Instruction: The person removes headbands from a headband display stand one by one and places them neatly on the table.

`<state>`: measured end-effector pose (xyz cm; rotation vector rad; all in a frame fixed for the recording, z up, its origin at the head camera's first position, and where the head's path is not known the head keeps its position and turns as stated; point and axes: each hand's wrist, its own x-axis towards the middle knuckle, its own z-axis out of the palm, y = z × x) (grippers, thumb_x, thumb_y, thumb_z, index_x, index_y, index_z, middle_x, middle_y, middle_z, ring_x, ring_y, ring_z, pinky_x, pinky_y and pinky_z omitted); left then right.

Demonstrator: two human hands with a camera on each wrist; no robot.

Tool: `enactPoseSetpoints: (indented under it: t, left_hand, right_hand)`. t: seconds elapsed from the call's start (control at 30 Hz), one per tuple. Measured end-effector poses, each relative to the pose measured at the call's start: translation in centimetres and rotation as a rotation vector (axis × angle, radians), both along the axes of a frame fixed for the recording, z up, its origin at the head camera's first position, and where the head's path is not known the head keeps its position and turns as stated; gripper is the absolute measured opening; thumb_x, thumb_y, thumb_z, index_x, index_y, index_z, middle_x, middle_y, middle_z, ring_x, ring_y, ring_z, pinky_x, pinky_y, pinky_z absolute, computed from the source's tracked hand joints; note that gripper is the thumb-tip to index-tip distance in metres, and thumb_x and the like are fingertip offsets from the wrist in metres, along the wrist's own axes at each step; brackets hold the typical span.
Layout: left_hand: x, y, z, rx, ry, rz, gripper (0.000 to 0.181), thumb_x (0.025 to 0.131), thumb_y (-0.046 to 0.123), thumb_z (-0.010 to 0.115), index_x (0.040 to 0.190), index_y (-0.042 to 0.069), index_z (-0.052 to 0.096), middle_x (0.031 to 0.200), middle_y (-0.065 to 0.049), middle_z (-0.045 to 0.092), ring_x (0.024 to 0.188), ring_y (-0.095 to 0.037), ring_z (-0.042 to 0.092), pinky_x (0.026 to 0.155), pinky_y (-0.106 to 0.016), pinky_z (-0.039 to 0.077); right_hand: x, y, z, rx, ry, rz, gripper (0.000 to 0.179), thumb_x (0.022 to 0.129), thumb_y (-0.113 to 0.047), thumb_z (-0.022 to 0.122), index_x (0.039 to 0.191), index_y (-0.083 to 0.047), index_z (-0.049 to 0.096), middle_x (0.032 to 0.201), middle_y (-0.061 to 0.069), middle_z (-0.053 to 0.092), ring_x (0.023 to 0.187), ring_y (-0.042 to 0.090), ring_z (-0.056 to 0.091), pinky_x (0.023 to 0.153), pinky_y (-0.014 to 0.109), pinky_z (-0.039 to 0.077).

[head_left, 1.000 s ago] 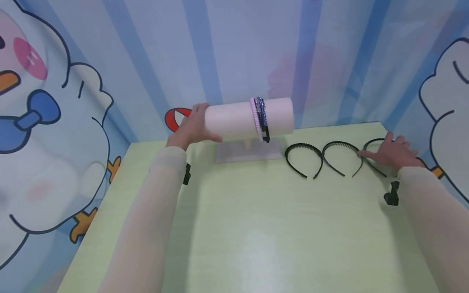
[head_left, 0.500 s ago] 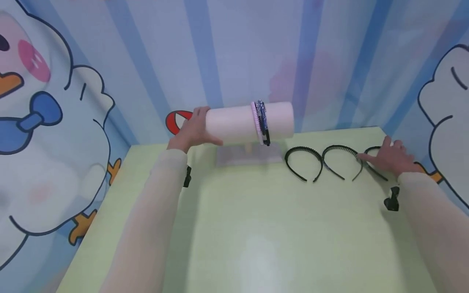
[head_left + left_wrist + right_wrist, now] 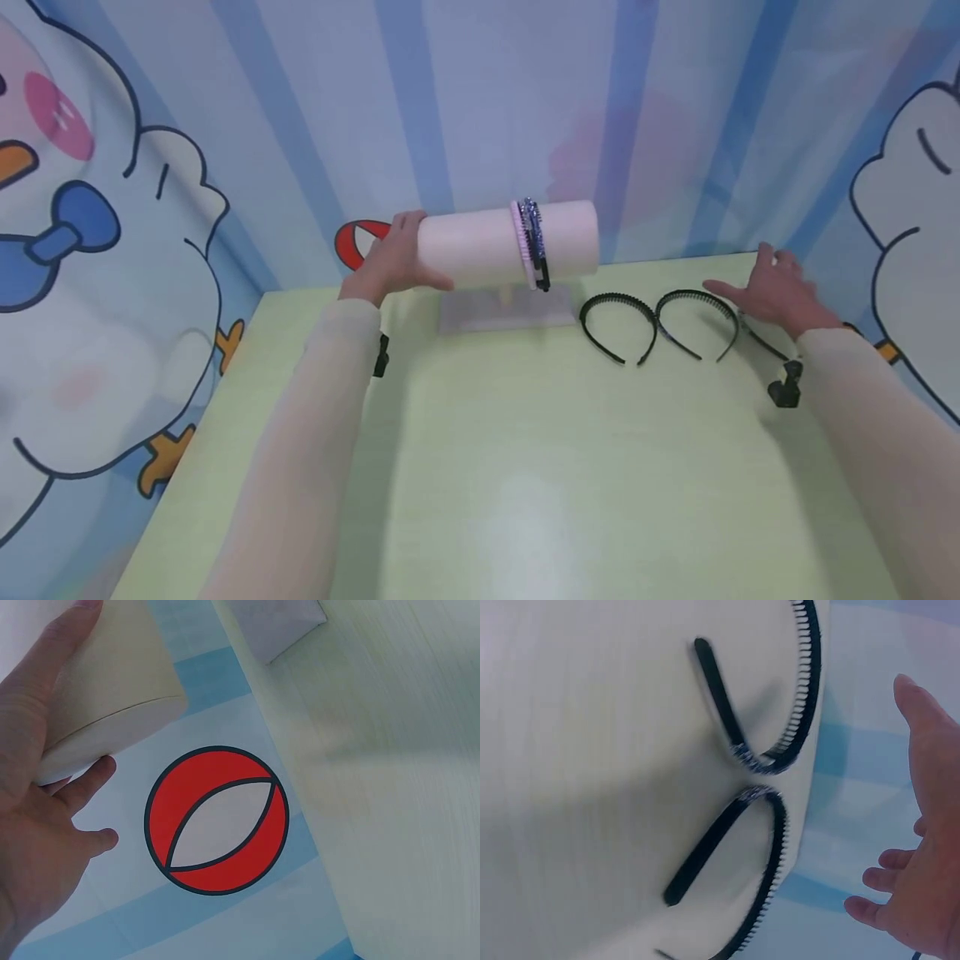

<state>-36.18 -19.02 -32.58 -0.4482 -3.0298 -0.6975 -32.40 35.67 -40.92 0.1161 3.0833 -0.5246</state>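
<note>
My left hand (image 3: 393, 258) grips the left end of a pale padded roll (image 3: 472, 242), the top of a headband display stand whose flat base (image 3: 480, 315) rests on the table. A pink headband (image 3: 523, 248) and dark glittery headbands (image 3: 537, 243) sit around the roll, right of its middle. The left wrist view shows the thumb along the roll's side and fingers at its end. Black toothed headbands lie to the right: one near the base (image 3: 618, 297), one beside it (image 3: 693, 293), and a third (image 3: 765, 343) mostly hidden under my right hand (image 3: 783, 296), which hovers with spread fingers, holding nothing.
The pale green table (image 3: 525, 467) stretches toward me. Behind it stands a blue striped backdrop (image 3: 495, 100) with cartoon figures on both sides. A red and white round print (image 3: 217, 821) shows on it by my left hand.
My right hand has moved left and slightly back, now covering more of the third headband in the head view. The left hand keeps its grip on the roll.
</note>
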Motion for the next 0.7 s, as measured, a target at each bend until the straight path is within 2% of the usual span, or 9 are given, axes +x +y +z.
enactPoseSetpoints:
  t: [0.27,0.47,0.7]
  left_hand:
    - [-0.1,0.0,-0.2,-0.008,-0.014,0.015,0.115,0.07,0.045,0.088,0.157,0.016,0.018,0.155,-0.01,0.025,0.126,-0.037,0.038,0.091,-0.056,0.051]
    - [0.1,0.1,-0.1,-0.004,-0.013,0.006,0.115,0.071,0.044,0.088,0.157,0.015,0.017,0.156,-0.011,0.023,0.128,-0.036,0.038,0.095,-0.057,0.048]
    - [0.1,0.1,0.0,-0.001,-0.008,0.005,0.115,0.071,0.045,0.089,0.157,0.015,0.018,0.157,-0.011,0.023,0.128,-0.036,0.038,0.095,-0.057,0.048]
  right_hand:
    - [-0.6,-2.3,2.1,-0.013,0.051,0.062,0.123,0.088,-0.077,0.047,0.153,0.012,-0.008,0.149,0.048,0.003,0.133,0.066,0.013,0.099,0.079,0.017]
    - [-1.0,-4.0,3.0,-0.051,0.056,0.104,0.121,0.089,-0.076,0.047,0.154,0.007,-0.011,0.153,0.044,-0.002,0.138,0.063,0.008,0.101,0.079,0.014]
    - [-1.6,-7.2,5.0,-0.097,0.077,0.164,0.118,0.089,-0.074,0.05,0.156,0.003,-0.01,0.156,0.04,-0.002,0.143,0.057,0.005,0.103,0.079,0.012]
